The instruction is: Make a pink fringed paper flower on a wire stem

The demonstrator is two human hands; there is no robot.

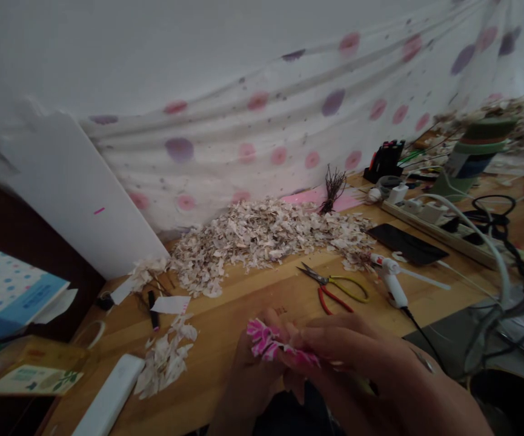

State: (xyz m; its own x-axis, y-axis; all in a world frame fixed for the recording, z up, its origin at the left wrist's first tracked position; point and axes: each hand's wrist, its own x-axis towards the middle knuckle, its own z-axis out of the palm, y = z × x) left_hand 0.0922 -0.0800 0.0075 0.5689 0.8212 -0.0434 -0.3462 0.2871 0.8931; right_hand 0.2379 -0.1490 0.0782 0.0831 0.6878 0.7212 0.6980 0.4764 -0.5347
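Note:
Close to the table's front edge, my left hand and my right hand come together. Between their fingers is a pink-and-white petal-like piece with ragged edges, partly covered by my right fingers. Both hands are closed on it, my left from behind and below, my right from above. Just beyond them lie scissors with one yellow and one red handle, blades spread. A white hot glue gun rests to their right.
A heap of pale dry petals lines the back, with a smaller pile at left. A bundle of dark twigs, a black phone, a power strip and a green bottle stand or lie further right, amid cables.

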